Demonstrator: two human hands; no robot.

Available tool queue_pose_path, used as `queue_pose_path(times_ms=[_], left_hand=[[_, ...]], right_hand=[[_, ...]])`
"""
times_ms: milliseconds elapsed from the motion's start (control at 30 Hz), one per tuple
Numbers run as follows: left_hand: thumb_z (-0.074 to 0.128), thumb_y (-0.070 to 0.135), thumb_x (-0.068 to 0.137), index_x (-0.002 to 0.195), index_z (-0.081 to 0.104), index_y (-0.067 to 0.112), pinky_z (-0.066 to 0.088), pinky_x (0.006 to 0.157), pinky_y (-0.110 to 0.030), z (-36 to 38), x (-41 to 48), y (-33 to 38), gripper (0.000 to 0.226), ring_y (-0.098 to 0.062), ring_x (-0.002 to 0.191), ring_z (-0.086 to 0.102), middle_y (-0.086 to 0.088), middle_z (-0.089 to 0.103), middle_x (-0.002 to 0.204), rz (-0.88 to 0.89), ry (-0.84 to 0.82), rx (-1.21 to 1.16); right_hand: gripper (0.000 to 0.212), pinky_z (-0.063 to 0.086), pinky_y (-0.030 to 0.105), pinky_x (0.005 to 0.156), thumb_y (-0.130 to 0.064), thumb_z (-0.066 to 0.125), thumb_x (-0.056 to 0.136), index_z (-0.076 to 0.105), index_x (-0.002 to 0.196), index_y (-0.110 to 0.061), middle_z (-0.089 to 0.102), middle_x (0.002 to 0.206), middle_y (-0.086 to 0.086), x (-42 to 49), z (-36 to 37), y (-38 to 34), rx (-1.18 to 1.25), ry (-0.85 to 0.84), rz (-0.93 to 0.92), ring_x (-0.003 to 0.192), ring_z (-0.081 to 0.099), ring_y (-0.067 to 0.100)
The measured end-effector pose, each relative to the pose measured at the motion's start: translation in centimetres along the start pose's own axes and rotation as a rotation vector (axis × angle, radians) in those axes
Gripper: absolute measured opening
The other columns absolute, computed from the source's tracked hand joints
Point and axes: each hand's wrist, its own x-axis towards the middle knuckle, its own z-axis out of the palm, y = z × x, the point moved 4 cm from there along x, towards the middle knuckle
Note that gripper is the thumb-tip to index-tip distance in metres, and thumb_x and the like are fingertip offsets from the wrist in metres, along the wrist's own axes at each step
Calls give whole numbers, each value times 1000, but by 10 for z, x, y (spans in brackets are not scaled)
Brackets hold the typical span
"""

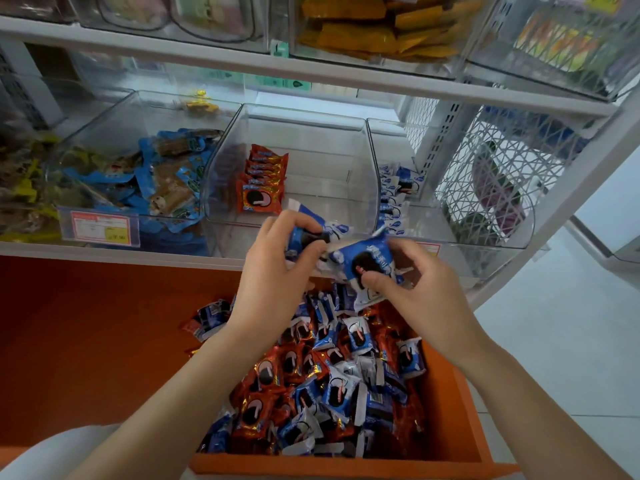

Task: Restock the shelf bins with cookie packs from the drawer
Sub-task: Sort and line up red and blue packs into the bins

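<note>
An open orange drawer (460, 410) below the shelf holds a heap of blue and red cookie packs (332, 382). Above it, both hands hold blue cookie packs in front of the shelf edge. My left hand (277, 268) grips one blue pack (304, 233). My right hand (415, 289) pinches another blue pack (367, 261) beside it. The middle clear bin (346, 150) holds a short row of red cookie packs (261, 181) at its left. The right clear bin (426, 216) holds a row of blue packs (394, 192).
A left bin (104, 133) holds blue snack packets (166, 174), with a price tag (100, 226) on its front. Upper-shelf bins hold yellow packs (374, 32). A white mesh shelf side panel (498, 174) stands right, tiled floor (554, 341) beyond.
</note>
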Motion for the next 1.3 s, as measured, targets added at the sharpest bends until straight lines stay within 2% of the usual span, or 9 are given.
queue_pose_path(times_ms=[100,200,300,400,500,633,900,1100,1300], left_hand=[[59,15,92,105,45,42,54,60,-16,-1,4,5,32,-8,83,64,12,54,105,-18,45,-87],[61,14,91,124,33,40,47,67,-4,3,10,4,50,24,79,53,27,45,101,-43,52,-87],[65,19,89,134,36,29,52,70,-11,10,20,-4,55,21,82,55,16,53,105,-108,84,-107],[65,20,88,120,50,21,51,71,-10,15,34,-12,36,8,90,60,13,59,105,-128,81,-71],[65,20,88,109,58,19,54,75,-18,20,45,-16,22,-4,92,63,8,65,101,-115,66,-54],[65,18,88,105,57,19,47,67,-6,19,54,-24,18,-2,87,62,7,65,99,-95,64,-19],[65,20,88,102,56,25,46,59,-6,15,66,-31,17,9,84,61,15,63,93,-105,90,-50],[65,21,88,103,58,22,55,78,-26,25,73,-34,17,-2,88,64,12,67,94,-105,88,-60],[66,22,88,102,58,24,58,76,-34,37,75,-36,16,-5,89,65,11,67,94,-131,62,-102]], right_hand=[[38,45,11,75,-33,68,81,54,114,-24,61,100,-18,7,-9,4,110,125,69,88,59,-6],[27,45,13,75,-28,65,85,51,108,-23,61,97,-15,20,-22,15,160,297,97,85,60,-4],[31,46,20,78,-26,65,88,50,114,-16,61,103,-6,42,-37,30,87,403,107,91,61,10],[40,38,17,81,-23,64,90,49,123,-6,51,108,-6,72,-49,47,-92,434,118,96,51,9],[39,33,15,76,-19,63,91,50,123,-1,53,112,2,107,-56,70,-269,413,118,95,46,11],[38,34,24,74,-18,64,90,51,119,3,58,114,17,153,-60,103,-413,338,154,98,54,23],[31,38,31,70,-3,56,92,46,119,7,56,113,25,221,-42,151,-689,154,257,101,56,36],[30,43,35,75,0,58,89,49,118,4,55,116,25,247,-26,164,-828,35,209,102,56,37],[26,47,40,83,2,53,90,53,117,2,57,115,22,257,-31,168,-998,-25,209,105,57,37]])
